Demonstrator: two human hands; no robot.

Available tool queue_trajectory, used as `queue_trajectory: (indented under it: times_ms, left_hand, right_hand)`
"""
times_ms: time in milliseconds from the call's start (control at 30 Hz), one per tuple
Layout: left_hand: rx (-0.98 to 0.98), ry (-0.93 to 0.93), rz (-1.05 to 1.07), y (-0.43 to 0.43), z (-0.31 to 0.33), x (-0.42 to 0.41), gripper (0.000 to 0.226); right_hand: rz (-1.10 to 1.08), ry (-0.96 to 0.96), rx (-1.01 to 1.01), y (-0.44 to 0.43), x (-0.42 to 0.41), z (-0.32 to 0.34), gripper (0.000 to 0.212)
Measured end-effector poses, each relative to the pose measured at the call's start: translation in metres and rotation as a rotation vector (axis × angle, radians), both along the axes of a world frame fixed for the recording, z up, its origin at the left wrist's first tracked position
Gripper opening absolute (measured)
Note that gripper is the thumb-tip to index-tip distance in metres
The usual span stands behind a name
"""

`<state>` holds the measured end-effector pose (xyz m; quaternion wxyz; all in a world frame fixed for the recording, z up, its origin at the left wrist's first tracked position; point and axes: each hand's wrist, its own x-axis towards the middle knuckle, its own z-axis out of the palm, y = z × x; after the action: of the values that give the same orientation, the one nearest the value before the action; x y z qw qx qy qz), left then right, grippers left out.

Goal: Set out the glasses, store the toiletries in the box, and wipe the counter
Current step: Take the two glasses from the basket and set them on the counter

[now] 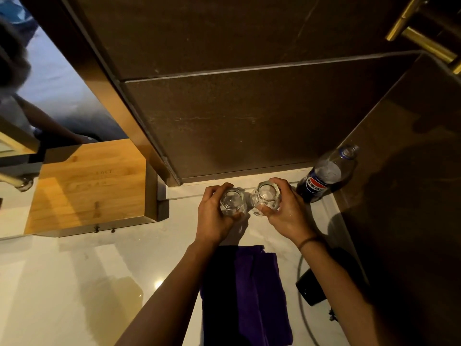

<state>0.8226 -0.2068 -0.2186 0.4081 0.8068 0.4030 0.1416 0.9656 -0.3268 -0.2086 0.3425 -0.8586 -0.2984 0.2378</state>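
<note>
**Two glasses held side by side at the back of the counter**

Nearest the camera, two bare forearms reach forward and away over a folded purple cloth that lies flat on the pale, glossy stone counter. The left forearm comes in from the near centre and angles slightly right; the right forearm comes in from the near right and angles left, with a thin dark band around its wrist.

The left hand is curled around a clear faceted drinking glass, fingers wrapped over its far side and thumb pressed along its near side, so the grasp is closed firmly on the glass. The right hand clasps a second clear faceted glass in the same way, fingers over the far rim and thumb on the near wall. Both glasses have their open mouths facing the camera, and they sit just beside each other, nearly touching, close to the dark brown wall at the far edge of the counter. Whether their bases rest on the counter cannot be told.

Just right of the right hand stands a dark cola bottle with a blue and red label, in the far right corner. To the far left sits a light wooden box. Near right, a black device with a grey cord lies on the counter, partly hidden by the right forearm.
</note>
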Motion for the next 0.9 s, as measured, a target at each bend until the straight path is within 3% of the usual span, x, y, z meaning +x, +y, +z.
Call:
queue_trajectory:
  times_ms: [367, 567, 733, 900]
  left_hand:
    - [0.004, 0.052, -0.02, 0.001, 0.006, 0.002, 0.078]
    - [-0.021, 0.152, -0.11, 0.007, 0.011, -0.015, 0.096]
    - [0.027, 0.187, -0.136, 0.008, 0.017, -0.07, 0.076]
    - [0.096, 0.256, -0.146, 0.008, 0.005, -0.157, 0.057]
  right_hand:
    - [-0.027, -0.011, -0.049, 0.007, -0.001, -0.006, 0.075]
    - [0.05, -0.149, -0.213, -0.003, -0.023, -0.002, 0.106]
    - [0.062, -0.247, -0.178, -0.033, -0.063, -0.002, 0.092]
    - [0.096, -0.221, -0.13, -0.059, -0.107, -0.013, 0.075]
